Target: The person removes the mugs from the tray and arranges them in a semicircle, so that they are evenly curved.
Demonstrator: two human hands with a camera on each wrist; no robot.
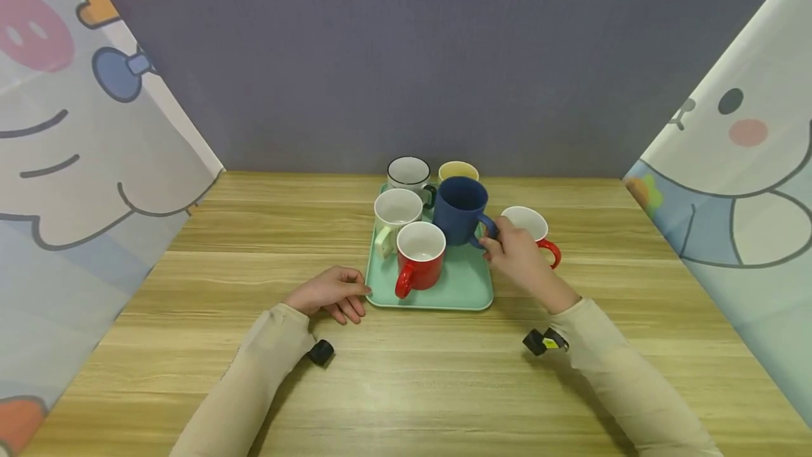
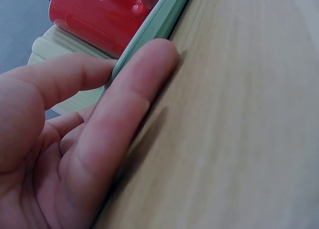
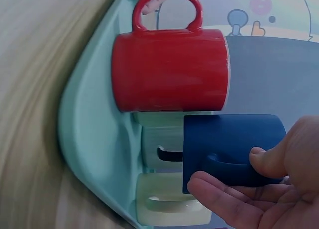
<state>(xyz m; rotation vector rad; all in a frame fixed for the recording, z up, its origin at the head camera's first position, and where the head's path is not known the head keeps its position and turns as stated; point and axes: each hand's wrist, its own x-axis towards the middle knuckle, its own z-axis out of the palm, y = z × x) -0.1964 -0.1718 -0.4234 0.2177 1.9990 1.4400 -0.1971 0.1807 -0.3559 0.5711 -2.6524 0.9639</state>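
In my right hand [image 1: 523, 259] I hold a blue mug [image 1: 458, 214] by its handle, the thumb pressing on it. The mug is upright over the right half of a mint-green tray [image 1: 463, 296]. My left hand [image 1: 330, 293] is at the tray's front left corner; one fingertip touches the rim and the other fingers lie loosely beside it. On the tray are a red mug [image 1: 421, 266] at the front, a white mug with a pale green handle [image 1: 393, 206], a white mug with a black handle [image 1: 408, 173] and a yellow mug [image 1: 458, 171], partly hidden by the blue one.
A white mug with a red handle [image 1: 525, 219] stands on the wooden table [image 1: 419, 379] right of the tray, partly behind my right hand. A grey panel [image 1: 406, 55] borders the table at the back. Cartoon-printed sheets [image 1: 748, 139] flank both sides.
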